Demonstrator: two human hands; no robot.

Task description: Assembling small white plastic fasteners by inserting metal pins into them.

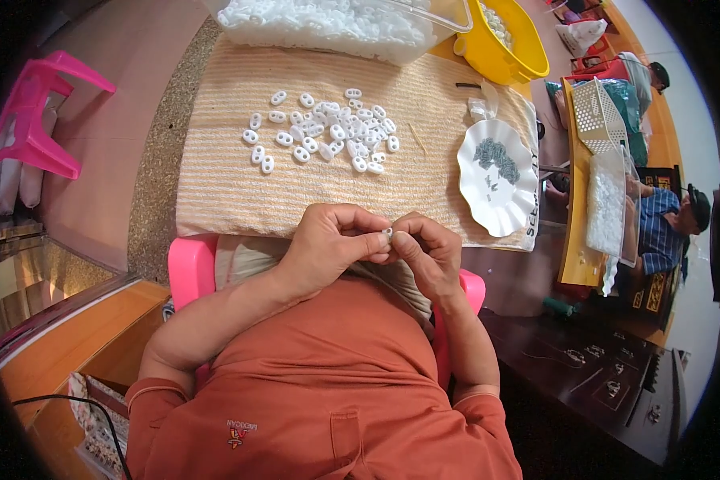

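Observation:
My left hand [326, 244] and my right hand [426, 252] meet just over the near edge of the towel-covered table. Between their closed fingertips they pinch a small white plastic piece [388, 232], mostly covered by the fingers. Beyond them, on the striped towel [224, 188], lies a loose pile of white oval plastic pieces with two holes [338, 132], several of them spread toward the left. To the right of the pile stands a white scalloped plate [488, 212] holding a heap of tiny grey-green parts [496, 160], too small to make out.
A clear bin of white pieces [328, 32] and a yellow basket [508, 44] stand at the far edge. Small clear plastic scraps [480, 108] lie above the plate. On the right, a person in a striped shirt [660, 228] sits at another table. A pink stool [44, 120] stands left.

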